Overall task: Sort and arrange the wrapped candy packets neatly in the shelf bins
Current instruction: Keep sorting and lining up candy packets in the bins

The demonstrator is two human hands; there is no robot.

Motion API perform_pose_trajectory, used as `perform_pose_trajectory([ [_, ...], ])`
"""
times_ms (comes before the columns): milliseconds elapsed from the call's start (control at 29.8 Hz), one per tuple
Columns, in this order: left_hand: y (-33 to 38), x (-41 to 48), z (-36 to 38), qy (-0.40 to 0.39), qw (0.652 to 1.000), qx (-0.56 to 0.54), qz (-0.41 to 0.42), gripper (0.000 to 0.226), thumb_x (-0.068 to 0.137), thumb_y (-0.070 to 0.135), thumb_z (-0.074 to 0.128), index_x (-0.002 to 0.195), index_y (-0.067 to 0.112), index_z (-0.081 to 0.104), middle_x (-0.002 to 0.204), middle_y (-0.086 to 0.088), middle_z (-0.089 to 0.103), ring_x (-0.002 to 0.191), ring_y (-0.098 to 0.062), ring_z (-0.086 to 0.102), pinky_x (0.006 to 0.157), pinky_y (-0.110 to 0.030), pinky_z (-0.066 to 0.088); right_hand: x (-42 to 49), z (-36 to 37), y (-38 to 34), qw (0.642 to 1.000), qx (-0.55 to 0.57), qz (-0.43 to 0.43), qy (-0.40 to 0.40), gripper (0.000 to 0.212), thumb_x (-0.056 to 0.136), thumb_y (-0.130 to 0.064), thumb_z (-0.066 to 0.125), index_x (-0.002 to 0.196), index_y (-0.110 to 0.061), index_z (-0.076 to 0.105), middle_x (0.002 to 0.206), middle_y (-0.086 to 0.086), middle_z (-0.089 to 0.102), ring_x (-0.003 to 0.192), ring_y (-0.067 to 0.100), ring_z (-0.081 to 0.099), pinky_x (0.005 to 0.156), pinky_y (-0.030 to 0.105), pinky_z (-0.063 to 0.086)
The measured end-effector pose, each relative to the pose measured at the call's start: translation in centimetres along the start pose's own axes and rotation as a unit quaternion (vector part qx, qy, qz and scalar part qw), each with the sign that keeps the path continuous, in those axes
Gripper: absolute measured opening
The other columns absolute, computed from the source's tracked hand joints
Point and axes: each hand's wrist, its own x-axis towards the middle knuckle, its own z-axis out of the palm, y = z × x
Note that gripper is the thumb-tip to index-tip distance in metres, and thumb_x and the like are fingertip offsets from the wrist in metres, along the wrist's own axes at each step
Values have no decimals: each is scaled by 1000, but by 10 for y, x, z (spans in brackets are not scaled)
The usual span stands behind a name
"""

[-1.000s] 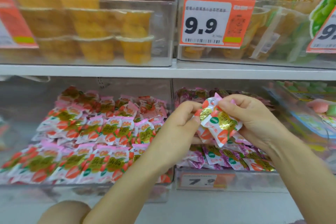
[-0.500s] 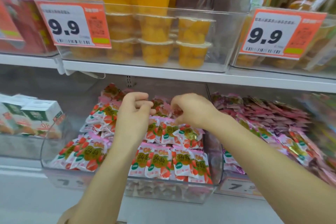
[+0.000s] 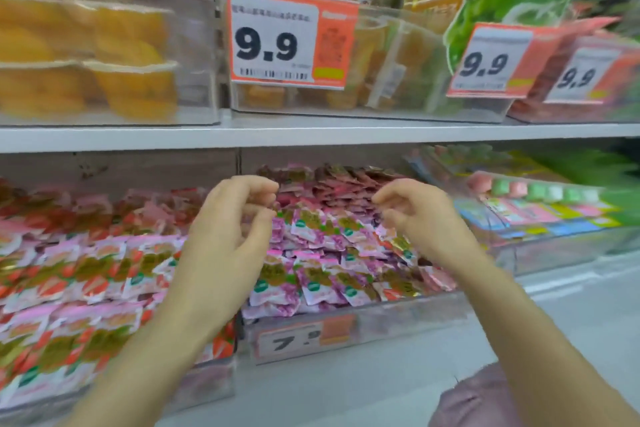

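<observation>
I note left hand [image 3: 227,236] and right hand [image 3: 417,217] empty, fingers loosely curled, above the purple candy packets [image 3: 311,270] in the clear bin [image 3: 398,317]; judged between picks, next needing a pinch on one stray packet.

Purple packets [image 3: 311,274] lie heaped in the middle bin [image 3: 391,319], a clear one. They overlap loosely, faces up, some askew. Just beside it, red packets [image 3: 86,270] fill the left bin [image 3: 207,388] in tidier overlapping rows, sloping down toward the front wall.
</observation>
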Motion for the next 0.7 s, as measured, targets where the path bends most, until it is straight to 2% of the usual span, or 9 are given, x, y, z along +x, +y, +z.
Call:
perform_pose_trajectory([
  [101, 4, 12, 41, -71, 994, 72, 48, 31, 92, 7, 49, 105, 35, 53, 103, 15, 50, 94, 3, 51, 76, -9, 39, 16, -5, 49, 997, -13, 76, 1, 21, 76, 4, 60, 83, -15, 67, 73, 2, 66, 70, 18, 63, 63, 24, 49],
  [201, -2, 31, 77, -174, 970, 161, 60, 34, 93, 6, 44, 123, 18, 53, 115, 6, 48, 112, -10, 46, 88, -15, 32, 26, 4, 61, 988, -96, 23, -118, 27, 76, -10, 70, 103, -13, 69, 95, 4, 68, 89, 17, 63, 74, 20, 46],
  [235, -5, 38, 89, -214, 955, 195, 61, 37, 94, 6, 41, 128, 16, 51, 124, 3, 48, 120, -13, 43, 96, -19, 31, 29, 7, 64, 979, -131, -3, -157, 35, 75, -17, 74, 109, -12, 67, 104, 4, 66, 96, 19, 62, 77, 20, 43],
  [302, -12, 51, 107, -291, 917, 266, 58, 44, 94, 3, 38, 136, 14, 45, 141, -2, 42, 130, -17, 36, 107, -28, 29, 34, 15, 69, 958, -196, -56, -203, 47, 70, -30, 78, 112, -11, 65, 111, 7, 61, 102, 25, 57, 86, 30, 46],
  [402, -20, 61, 123, -381, 847, 366, 51, 42, 95, 7, 37, 136, 12, 44, 145, -5, 38, 134, -22, 34, 108, -37, 30, 36, 24, 76, 932, -257, -99, -238, 56, 67, -39, 78, 111, -10, 61, 110, 9, 56, 102, 28, 52, 85, 40, 47],
  [469, -23, 63, 127, -410, 818, 400, 52, 38, 95, 9, 38, 131, 10, 49, 139, -7, 44, 129, -24, 40, 104, -40, 34, 35, 25, 79, 929, -263, -125, -228, 46, 73, -38, 74, 108, -10, 62, 109, 8, 55, 102, 27, 51, 85, 41, 46],
  [570, -25, 66, 125, -426, 806, 409, 48, 35, 96, 11, 37, 127, 9, 51, 136, -7, 47, 126, -23, 43, 103, -40, 36, 32, 19, 80, 949, -208, -150, -183, 17, 86, -27, 61, 95, -14, 68, 103, 2, 60, 102, 23, 53, 83, 42, 47],
  [637, -24, 67, 125, -432, 805, 404, 40, 33, 96, 14, 36, 124, 8, 53, 134, -8, 49, 123, -23, 44, 101, -39, 37, 31, 10, 82, 965, -169, -148, -136, 15, 90, -21, 56, 88, -17, 70, 99, 0, 62, 98, 21, 56, 81, 40, 48],
  [704, -21, 68, 124, -437, 805, 399, 25, 32, 97, 16, 36, 122, 7, 54, 132, -7, 50, 121, -23, 46, 101, -39, 37, 29, 6, 83, 977, -134, -136, -100, 13, 89, -22, 58, 91, -16, 70, 99, 1, 61, 93, 20, 57, 80, 39, 49],
])
